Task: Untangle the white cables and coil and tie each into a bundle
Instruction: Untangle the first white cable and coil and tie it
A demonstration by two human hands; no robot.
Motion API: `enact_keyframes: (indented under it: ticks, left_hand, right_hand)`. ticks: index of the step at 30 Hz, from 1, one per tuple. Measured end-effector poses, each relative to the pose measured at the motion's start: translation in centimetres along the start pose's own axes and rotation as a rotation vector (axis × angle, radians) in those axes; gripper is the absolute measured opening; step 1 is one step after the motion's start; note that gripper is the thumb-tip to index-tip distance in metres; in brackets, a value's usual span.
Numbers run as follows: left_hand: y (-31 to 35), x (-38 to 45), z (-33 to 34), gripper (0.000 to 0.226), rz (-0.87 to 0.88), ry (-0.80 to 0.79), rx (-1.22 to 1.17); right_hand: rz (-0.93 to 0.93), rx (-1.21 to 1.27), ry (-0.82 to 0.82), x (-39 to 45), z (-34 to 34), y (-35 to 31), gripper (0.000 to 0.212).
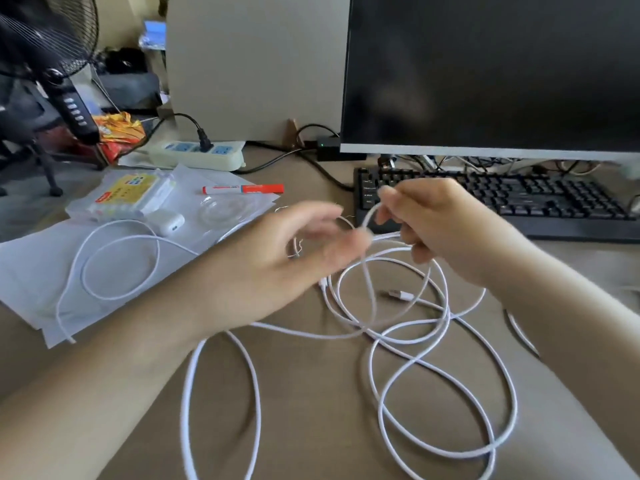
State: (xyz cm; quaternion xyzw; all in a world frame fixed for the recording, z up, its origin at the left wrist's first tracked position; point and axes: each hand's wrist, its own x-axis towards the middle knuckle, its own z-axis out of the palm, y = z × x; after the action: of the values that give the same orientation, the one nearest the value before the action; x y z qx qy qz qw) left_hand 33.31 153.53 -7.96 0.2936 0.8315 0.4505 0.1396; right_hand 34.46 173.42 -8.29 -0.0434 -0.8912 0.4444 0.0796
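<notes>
Here, two hands work above the desk point(311, 427): the right hand point(446, 233) pinches a loop of tangled white cable point(408, 334), while the blurred left hand point(277, 258) reaches in, fingers loosely spread.

no legible text anywhere; print on the red-and-white marker point(243, 189) too blurred to read; yellow packet point(130, 188) label unreadable; keyboard point(498, 199) key legends too small

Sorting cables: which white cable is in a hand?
The tangled cable right of the papers; the right hand pinches its loop. The other cable lies untouched.
</notes>
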Motion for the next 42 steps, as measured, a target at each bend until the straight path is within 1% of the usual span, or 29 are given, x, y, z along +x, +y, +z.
enact_keyframes:
  ticks: [1,2,3,4,6,7,9,10,12,15,16,19,20,22,23,25,26,28,29,30,31,33,35,36,37,38,39,40,42]
  left_hand:
    - [0.7,0.3,0.5,0.062,0.002,-0.051,-0.186]
    - [1.2,0.8,1.1,0.053,0.01,-0.104,-0.313]
    - [1.3,1.3,1.6,0.039,0.006,-0.11,-0.388]
    - [1.3,1.6,1.6,0.027,-0.023,-0.091,-0.493]
    - [0.7,2.0,0.4,0.025,-0.089,-0.052,-0.705]
    - [0.3,2.2,-0.5,0.026,-0.102,-0.016,-0.805]
    - [-0.4,2.4,-2.4,0.023,-0.122,0.116,-0.961]
    - [-0.8,2.5,-3.3,0.023,-0.116,0.2,-1.012]
    - [-1.5,2.4,-4.7,0.022,-0.066,0.347,-1.071]
    - [-1.6,2.2,-4.9,0.016,-0.016,0.409,-1.088]
    - [-1.6,2.1,-4.2,0.016,-0.027,0.383,-1.085]
    - [-2.1,2.6,-0.4,0.014,-0.051,0.253,-1.108]
    - [-2.3,2.7,1.0,0.013,-0.029,0.243,-1.078]
    - [-3.1,2.8,3.4,0.016,0.068,0.268,-0.944]
    - [-3.4,2.8,4.5,0.02,0.134,0.259,-0.886]
    - [-4.3,2.3,6.6,0.046,0.268,0.222,-0.696]
    - [-4.4,1.8,7.5,0.047,0.303,0.247,-0.574]
    - [-4.4,1.2,8.3,0.025,0.285,0.385,-0.433]
    - [-4.2,1.1,8.3,0.021,0.273,0.442,-0.408]
    - [-4.1,1.0,8.0,0.027,0.272,0.464,-0.401]
    - [-3.9,1.0,7.6,0.034,0.279,0.452,-0.413]
    - [-3.2,1.0,6.0,0.045,0.3,0.381,-0.593]
    - [-2.3,1.1,4.1,0.044,0.304,0.273,-0.84]
    - [-1.8,1.0,3.2,0.042,0.292,0.215,-0.903]
    - [-1.5,0.8,2.5,0.041,0.282,0.163,-0.903]
    - [-1.5,0.6,1.8,0.042,0.285,0.109,-0.853]
    - [-1.6,0.4,1.4,0.044,0.301,0.048,-0.733]
    - [-1.7,0.1,1.3,0.046,0.332,-0.012,-0.54]
    - [-1.8,-0.5,1.8,0.05,0.405,-0.08,-0.043]
  right_hand:
    - [-0.097,-0.022,0.047,-0.2,0.4,-0.6,0.033]
    - [-0.185,-0.013,0.081,-0.3,0.6,-1.4,0.028]
    - [-0.235,0.043,0.093,-0.3,0.7,-2.0,0.023]
    - [-0.241,0.137,0.081,-0.2,0.6,-2.4,0.019]
    - [-0.2,0.296,-0.019,-0.2,-0.1,-2.1,0.02]
    - [-0.177,0.316,-0.099,-0.3,-0.3,-1.5,0.025]
    - [-0.127,0.303,-0.25,-0.7,-0.4,0.1,0.031]
    - [-0.087,0.328,-0.292,-0.8,-0.3,0.9,0.03]
    - [0.028,0.447,-0.303,-1.1,0.0,2.2,0.028]
    - [0.123,0.518,-0.202,-0.9,0.5,2.9,0.031]
    - [0.149,0.632,-0.174,-0.6,0.6,2.6,0.033]
    - [0.255,1.174,-0.104,0.2,1.3,1.0,0.035]
    - [0.281,1.293,-0.084,0.3,1.9,0.6,0.035]
    - [0.306,1.393,-0.065,0.2,3.4,0.0,0.034]
    - [0.307,1.405,-0.048,-0.2,4.2,-0.1,0.034]
    - [0.318,1.429,-0.017,-1.4,6.4,0.1,0.036]
    - [0.306,1.432,-0.027,-2.2,7.5,0.2,0.034]
    - [0.243,1.4,-0.08,-3.6,9.2,0.5,0.03]
    - [0.223,1.365,-0.113,-4.1,9.8,0.6,0.029]
    - [0.206,1.299,-0.137,-4.4,10.0,0.9,0.029]
    - [0.165,1.19,-0.141,-4.6,10.1,1.1,0.03]
    - [0.033,0.9,-0.146,-4.9,9.3,1.8,0.035]
    - [-0.098,0.577,-0.192,-5.0,7.6,2.9,0.052]
    - [-0.156,0.44,-0.232,-5.0,6.4,3.2,0.058]
    - [-0.187,0.358,-0.282,-4.9,5.1,3.6,0.064]
    - [-0.186,0.333,-0.344,-4.6,3.8,4.0,0.07]
    - [-0.172,0.316,-0.401,-4.1,2.4,4.5,0.076]
    - [-0.162,0.274,-0.457,-3.4,1.1,4.7,0.079]
    - [-0.122,0.174,-0.582,-1.9,-1.0,4.8,0.078]
